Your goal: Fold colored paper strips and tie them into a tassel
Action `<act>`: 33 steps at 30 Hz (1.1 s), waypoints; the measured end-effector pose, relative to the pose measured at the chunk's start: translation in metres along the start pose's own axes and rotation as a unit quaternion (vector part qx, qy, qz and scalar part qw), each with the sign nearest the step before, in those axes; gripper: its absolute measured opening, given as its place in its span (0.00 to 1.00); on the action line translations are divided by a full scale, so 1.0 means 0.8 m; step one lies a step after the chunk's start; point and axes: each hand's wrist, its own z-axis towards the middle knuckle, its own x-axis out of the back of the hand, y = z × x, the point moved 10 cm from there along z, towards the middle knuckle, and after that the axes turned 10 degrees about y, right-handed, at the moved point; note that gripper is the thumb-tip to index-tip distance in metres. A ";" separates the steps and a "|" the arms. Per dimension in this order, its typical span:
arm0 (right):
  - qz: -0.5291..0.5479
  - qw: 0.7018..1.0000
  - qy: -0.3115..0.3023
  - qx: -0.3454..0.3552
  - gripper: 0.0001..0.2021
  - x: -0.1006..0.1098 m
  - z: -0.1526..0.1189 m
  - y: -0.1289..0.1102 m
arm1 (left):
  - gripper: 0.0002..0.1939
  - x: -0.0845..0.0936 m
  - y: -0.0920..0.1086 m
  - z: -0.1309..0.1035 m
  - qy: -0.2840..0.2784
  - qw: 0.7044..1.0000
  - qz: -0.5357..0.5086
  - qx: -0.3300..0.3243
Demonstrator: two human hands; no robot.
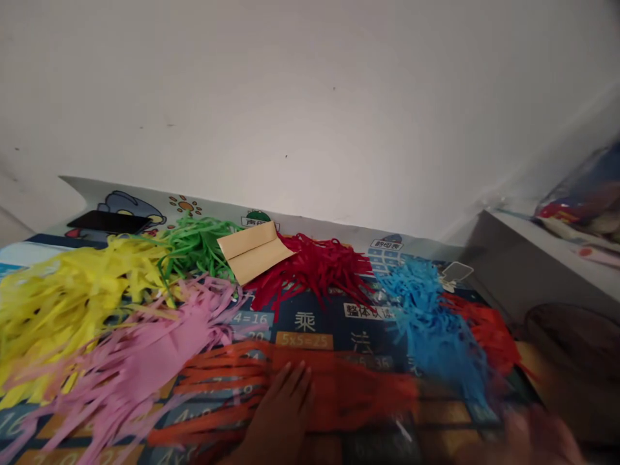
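Note:
My left hand [283,413] lies flat on an orange sheet of fringed paper [334,387], fingers stretched out. The sheet has strips cut at its left end, and its right end is smeared by motion. At the lower right my right hand [537,439] is blurred, so its fingers cannot be made out. Left of the orange sheet is pink fringed paper [165,355]. Blue fringed paper [431,323] lies to the right, beyond the right hand.
Yellow [77,297], green [198,242] and red fringed paper [314,265] lie toward the back. A tan folded paper [256,248] rests against the red one. A black phone-like slab [109,222] lies at back left. A grey box [527,271] stands right, below the wall [310,116].

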 end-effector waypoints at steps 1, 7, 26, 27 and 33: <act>-0.001 1.000 -0.026 0.006 0.14 -0.011 -0.009 0.001 | 0.21 0.003 0.002 0.003 -0.008 1.000 0.002 0.001; -0.059 0.944 -0.309 0.104 0.10 -0.119 -0.077 -0.001 | 0.20 0.021 -0.022 -0.006 -0.044 0.995 -0.086 -0.022; -0.338 0.872 -0.257 0.244 0.15 -0.160 -0.023 -0.019 | 0.14 0.040 -0.135 0.020 -0.119 0.956 -0.037 0.265; -0.334 0.873 -0.261 0.242 0.15 -0.160 -0.024 -0.017 | 0.14 0.038 -0.136 0.019 -0.127 0.955 -0.031 0.265; -0.324 0.876 -0.278 0.227 0.15 -0.162 -0.021 -0.017 | 0.15 0.028 -0.135 0.017 -0.158 0.952 -0.032 0.262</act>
